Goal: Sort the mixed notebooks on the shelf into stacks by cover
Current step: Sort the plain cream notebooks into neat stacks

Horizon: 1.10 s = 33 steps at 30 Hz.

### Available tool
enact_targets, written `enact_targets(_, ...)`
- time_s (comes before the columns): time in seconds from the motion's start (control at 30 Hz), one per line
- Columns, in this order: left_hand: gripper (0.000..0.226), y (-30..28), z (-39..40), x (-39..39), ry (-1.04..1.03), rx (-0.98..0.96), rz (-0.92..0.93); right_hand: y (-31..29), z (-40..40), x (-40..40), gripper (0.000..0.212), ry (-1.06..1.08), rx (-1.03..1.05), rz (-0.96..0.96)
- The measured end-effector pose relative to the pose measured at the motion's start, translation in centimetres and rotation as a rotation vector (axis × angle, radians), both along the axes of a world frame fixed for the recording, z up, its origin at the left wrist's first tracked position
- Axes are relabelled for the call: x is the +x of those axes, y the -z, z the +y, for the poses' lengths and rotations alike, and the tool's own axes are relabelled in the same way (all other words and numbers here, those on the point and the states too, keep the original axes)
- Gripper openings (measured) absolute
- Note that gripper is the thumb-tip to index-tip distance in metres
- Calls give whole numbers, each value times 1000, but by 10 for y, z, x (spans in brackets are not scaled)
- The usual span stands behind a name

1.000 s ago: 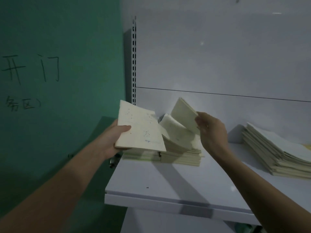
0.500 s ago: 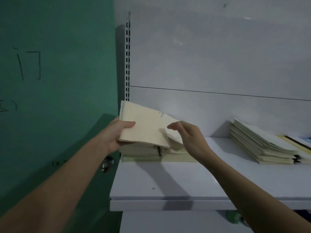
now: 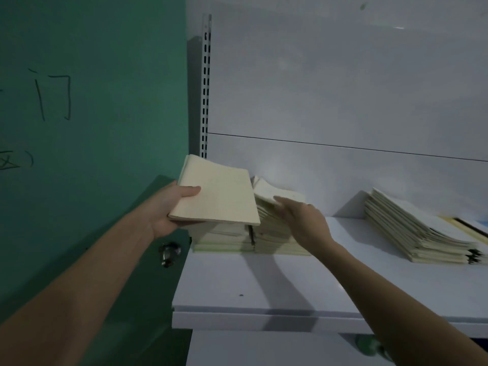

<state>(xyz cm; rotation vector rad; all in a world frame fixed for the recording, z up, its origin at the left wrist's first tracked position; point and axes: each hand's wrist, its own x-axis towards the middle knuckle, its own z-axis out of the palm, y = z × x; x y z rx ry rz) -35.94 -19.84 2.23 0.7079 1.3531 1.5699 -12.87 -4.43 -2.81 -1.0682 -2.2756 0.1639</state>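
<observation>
Risk of slippage: left hand [image 3: 169, 210] pinching cream notebooks [image 3: 219, 196] tilted above the left stack [image 3: 224, 237] on the shelf [image 3: 264, 283], right hand [image 3: 298, 217] spread on curled covers [image 3: 266, 191] alongside, liable to topple.

Green wall [image 3: 105, 62] with handwritten marks [image 3: 54, 95] — round knob [image 3: 169, 252] — slotted upright [image 3: 206, 85].

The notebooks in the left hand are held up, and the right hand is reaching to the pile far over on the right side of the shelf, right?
Not quite. The left hand does hold up notebooks, but the head view shows the right hand on the near pile just beside them, not the far right stack.
</observation>
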Motion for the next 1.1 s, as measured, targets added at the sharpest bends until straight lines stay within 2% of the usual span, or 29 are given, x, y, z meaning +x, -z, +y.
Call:
enact_targets(0.13,27,3,2,6,-1,7,-10,-15,4,5,26,1,-39,483)
enact_targets(0.2,28,4,6,14,5,-6,-3,-27,-5,-1,25,-14,12,559)
enact_targets(0.3,35,1,16,28,-9,8,-44,-38,-29,-13,30,-150,113,384)
enact_targets(0.4,65,-3,26,28,73,38,-57,-32,-47,-17,34,-384,144,92)
enact_targets(0.43,68,-4,28,28,93,54,-42,-28,-50,-15,35,-437,126,44)
enact_targets(0.53,49,2,38,26,12,86,44,-22,-53,-6,36,-449,85,-8)
enact_targets(0.63,41,7,46,33,-32,131,98,-29,-54,1,36,-375,-126,195)
enact_targets(0.73,35,6,54,50,-24,181,94,-35,-44,8,46,-92,-231,486)
enact_targets(0.8,34,4,60,66,-16,188,94,-36,-38,20,56,-7,-502,674)
enact_targets(0.87,34,0,68,87,10,178,93,-31,-29,41,51,-109,-797,823)
enact_targets(0.93,32,-3,78,112,47,167,105,-25,-19,69,37,-259,-979,922)
enact_targets(1.0,31,-3,94,140,85,159,138,-17,-6,99,32,-320,-1043,962)
enact_targets(1.1,34,10,118,185,141,101,133,-5,15,146,34,-266,-1076,957)
